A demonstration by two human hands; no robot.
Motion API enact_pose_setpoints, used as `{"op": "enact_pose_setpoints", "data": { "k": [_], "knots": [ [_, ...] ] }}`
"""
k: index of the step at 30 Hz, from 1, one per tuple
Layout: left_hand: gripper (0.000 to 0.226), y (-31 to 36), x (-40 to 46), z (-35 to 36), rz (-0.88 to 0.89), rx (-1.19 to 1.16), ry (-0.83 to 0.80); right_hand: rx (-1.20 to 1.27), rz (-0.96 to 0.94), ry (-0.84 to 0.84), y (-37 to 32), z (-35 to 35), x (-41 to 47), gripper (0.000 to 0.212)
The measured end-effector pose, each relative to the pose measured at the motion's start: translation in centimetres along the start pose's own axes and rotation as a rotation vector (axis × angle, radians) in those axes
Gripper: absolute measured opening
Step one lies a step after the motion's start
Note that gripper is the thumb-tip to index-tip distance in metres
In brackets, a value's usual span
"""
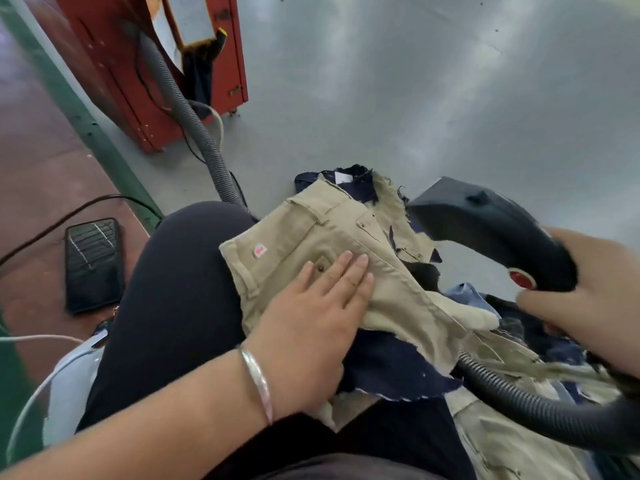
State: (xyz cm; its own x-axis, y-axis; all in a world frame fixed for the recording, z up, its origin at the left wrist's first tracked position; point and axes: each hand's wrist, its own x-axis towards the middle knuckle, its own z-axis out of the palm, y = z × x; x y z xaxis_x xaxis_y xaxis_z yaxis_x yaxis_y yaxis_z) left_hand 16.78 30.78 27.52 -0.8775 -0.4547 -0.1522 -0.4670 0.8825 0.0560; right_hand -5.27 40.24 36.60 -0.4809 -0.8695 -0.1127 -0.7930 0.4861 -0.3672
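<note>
Soft, even light is washing over the grey floor (415, 98), and pale streaks of glare are smearing across it from twelve toward two o'clock. The phone screen (93, 261) at nine o'clock is throwing back bright lines. The right hand (595, 299) and the black steamer (485, 220) it grips at three o'clock are blurring, and the wide lens is bowing the green strip (86, 123) at ten o'clock.

The khaki cloth piece (294, 237) is looking matt and woven, with fraying edges. Right of it, the steamer head (485, 220) is showing smooth, slightly glossy black plastic. Left of it, the phone (93, 265) is shining like glass.
</note>
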Motion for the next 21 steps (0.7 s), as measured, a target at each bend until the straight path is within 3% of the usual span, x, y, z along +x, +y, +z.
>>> {"op": "enact_pose_setpoints", "data": {
  "k": [2, 5, 9, 12, 14, 17, 21],
  "knots": [
    [0.094, -1.6, -0.2, -1.0, 0.008, 0.018, -0.044, 0.027, 0.027, -0.033, 1.5, 0.1, -1.4, 0.041],
    [0.086, 0.3, -0.9, -1.6, 0.097, -0.062, 0.080, -0.020, 0.031, -0.047, 4.1, -0.2, -2.9, 0.039],
    [0.052, 5.0, -2.1, 1.0, 0.196, -0.217, 0.142, -0.123, -0.008, -0.156, 4.8, 0.3, -4.0, 0.050],
    [0.037, 5.5, -1.5, 2.4, 0.162, -0.232, 0.187, -0.170, 0.078, -0.249, 2.4, 0.9, -4.5, 0.041],
    [0.045, 4.9, -1.3, 1.9, 0.097, -0.290, 0.155, -0.209, 0.078, -0.306, 0.8, 1.5, -4.4, 0.040],
    [0.045, 4.7, -1.6, 1.7, 0.143, -0.288, 0.122, -0.165, 0.034, -0.317, -1.4, 2.3, -3.2, 0.039],
    [0.045, 4.5, -1.7, 1.3, 0.150, -0.300, 0.107, -0.175, -0.085, -0.260, -3.2, 3.5, 0.2, 0.022]
  ]
}}
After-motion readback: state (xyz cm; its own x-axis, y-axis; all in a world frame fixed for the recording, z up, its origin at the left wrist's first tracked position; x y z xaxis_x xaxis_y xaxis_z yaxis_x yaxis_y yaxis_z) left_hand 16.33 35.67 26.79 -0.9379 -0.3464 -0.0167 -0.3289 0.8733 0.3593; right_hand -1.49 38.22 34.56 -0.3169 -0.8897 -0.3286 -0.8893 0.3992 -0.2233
